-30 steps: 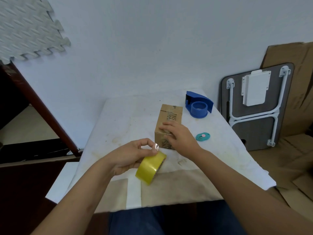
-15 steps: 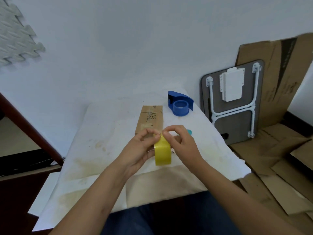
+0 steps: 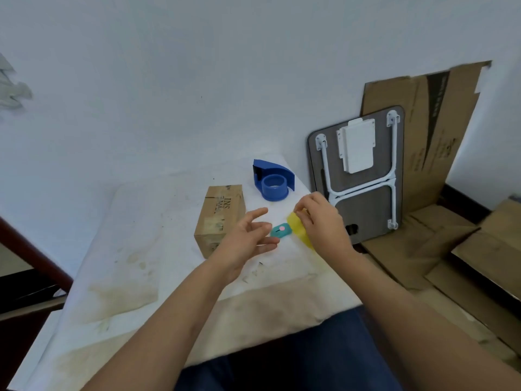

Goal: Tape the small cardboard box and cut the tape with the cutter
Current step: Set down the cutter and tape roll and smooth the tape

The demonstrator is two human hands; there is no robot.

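Observation:
A small brown cardboard box (image 3: 221, 218) lies on the white-covered table (image 3: 146, 266), long side pointing away from me. My right hand (image 3: 321, 221) grips the yellow tape roll (image 3: 298, 231) to the right of the box, near the table's right edge. My left hand (image 3: 248, 239) hovers with fingers spread and empty, just right of the box. Between the two hands a small teal cutter (image 3: 280, 230) with a pink button lies on the table.
A blue tape dispenser (image 3: 272, 183) stands behind the cutter at the table's back right. A folded lap table (image 3: 361, 176) and flattened cardboard sheets (image 3: 439, 131) lean on the wall to the right; more cardboard (image 3: 462, 266) covers the floor.
The tape roll went from my left hand, through both hands, into my right hand alone and moved right. My left hand let go and opened. The view swung right.

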